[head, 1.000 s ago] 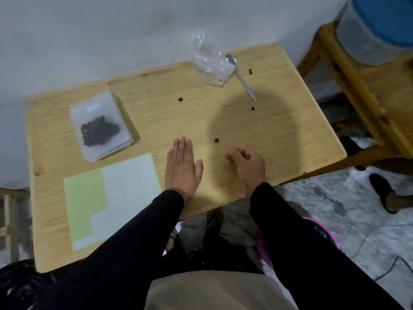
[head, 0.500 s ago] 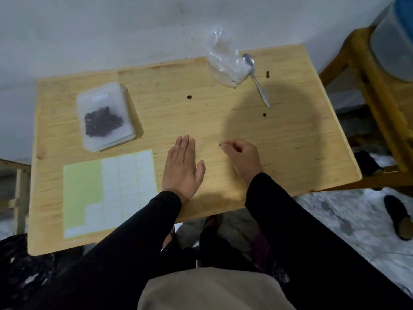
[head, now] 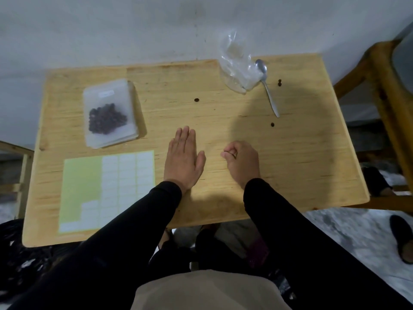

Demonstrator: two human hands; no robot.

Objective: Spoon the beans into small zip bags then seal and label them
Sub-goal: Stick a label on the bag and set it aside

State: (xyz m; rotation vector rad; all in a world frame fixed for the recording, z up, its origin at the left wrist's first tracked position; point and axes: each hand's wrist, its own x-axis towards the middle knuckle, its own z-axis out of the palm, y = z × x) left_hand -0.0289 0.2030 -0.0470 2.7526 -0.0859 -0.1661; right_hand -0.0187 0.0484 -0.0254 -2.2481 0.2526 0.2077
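Observation:
A small zip bag (head: 107,113) filled with dark beans and bearing a white label lies on a stack of bags at the table's left. Below it lies a green sheet of white labels (head: 107,189). A crumpled clear plastic bag (head: 239,68) and a metal spoon (head: 268,90) sit at the far right. Loose beans lie on the wood: one in the middle (head: 196,100), one right of the spoon (head: 279,82), one below its handle (head: 272,124). My left hand (head: 183,159) rests flat on the table. My right hand (head: 242,159) pinches a single bean in its fingertips.
The wooden table (head: 312,164) stands against a pale wall. A wooden stool (head: 388,90) stands close at the right. A dark shoe (head: 402,238) lies on the floor at the lower right, and a black plastic bag (head: 17,260) at the lower left.
My right hand reached a loose bean in front of it and closed its fingertips on it; that bean is off the table. The left hand stayed flat. The view shifted.

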